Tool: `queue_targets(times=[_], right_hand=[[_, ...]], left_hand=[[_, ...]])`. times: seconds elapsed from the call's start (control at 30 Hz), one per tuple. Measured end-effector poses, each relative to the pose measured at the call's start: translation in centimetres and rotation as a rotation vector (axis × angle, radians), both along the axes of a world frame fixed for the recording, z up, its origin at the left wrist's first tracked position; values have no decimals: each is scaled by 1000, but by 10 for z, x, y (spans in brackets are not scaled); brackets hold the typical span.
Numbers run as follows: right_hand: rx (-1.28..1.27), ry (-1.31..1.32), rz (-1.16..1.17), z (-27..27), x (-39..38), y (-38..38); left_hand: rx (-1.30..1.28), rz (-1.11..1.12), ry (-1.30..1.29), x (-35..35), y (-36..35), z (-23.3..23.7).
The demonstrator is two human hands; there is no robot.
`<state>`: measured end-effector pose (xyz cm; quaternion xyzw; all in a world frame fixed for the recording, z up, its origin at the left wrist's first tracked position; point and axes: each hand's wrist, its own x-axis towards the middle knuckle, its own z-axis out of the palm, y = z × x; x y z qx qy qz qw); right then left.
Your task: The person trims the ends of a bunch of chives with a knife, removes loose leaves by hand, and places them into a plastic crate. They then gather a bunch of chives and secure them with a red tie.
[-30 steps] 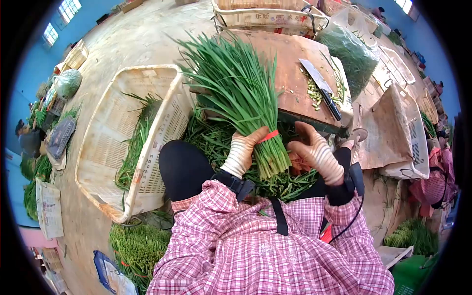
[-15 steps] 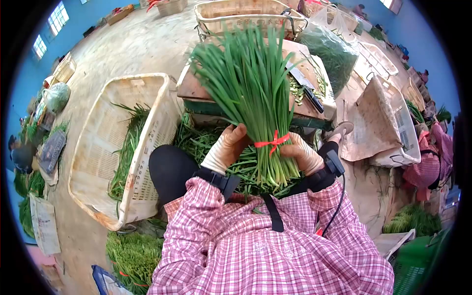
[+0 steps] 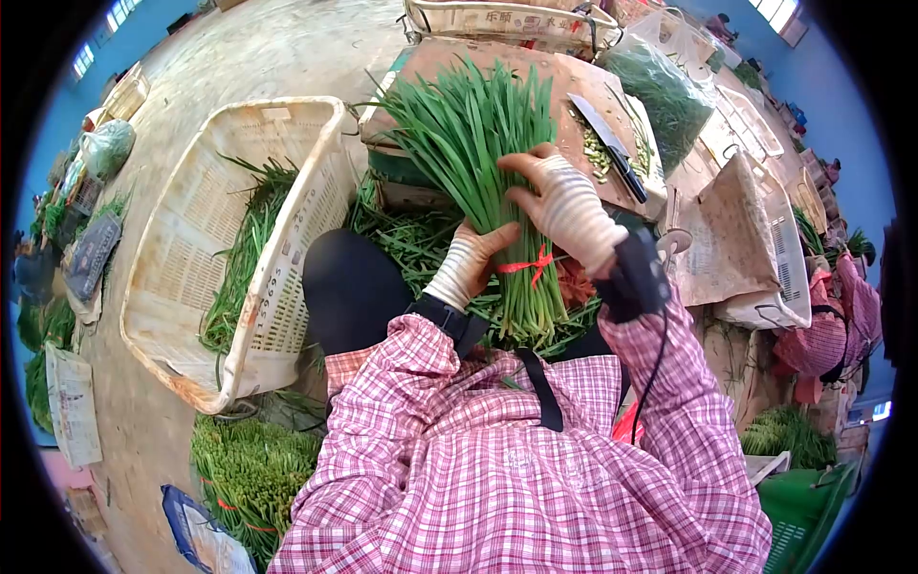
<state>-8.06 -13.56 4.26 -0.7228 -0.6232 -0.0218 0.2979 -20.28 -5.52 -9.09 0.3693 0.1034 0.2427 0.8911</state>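
Observation:
A bunch of garlic chives stands upright in front of me, its leaves fanned towards the board and its pale stem ends at my lap. A red tie circles its lower part. My left hand, in a striped wrist covering, is closed around the stems just above the tie. Higher up, my right hand has its fingers curled over the right side of the leaves. A knife with a black handle lies on the board, beside small cut stem pieces.
To my left stands a white crate holding loose chives. Tied bundles rest below it. Loose greens lie between my knees. A plastic bag of greens and another crate stand beyond the board.
My right hand has moved from beside the red tie up to the leaves. The left hand has shifted right, onto the stems. The view has shifted slightly.

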Motion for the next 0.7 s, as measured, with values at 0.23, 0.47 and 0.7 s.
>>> queue_targets(times=[0.23, 0.47, 0.7], right_hand=[[126, 455, 213, -9, -13, -24], [-143, 833, 215, -36, -56, -52], [-356, 723, 336, 29, -30, -100]], left_hand=[[-218, -45, -151, -8, 6, 3], [-158, 52, -26, -6, 1, -4], [-229, -18, -147, -12, 21, -11]])
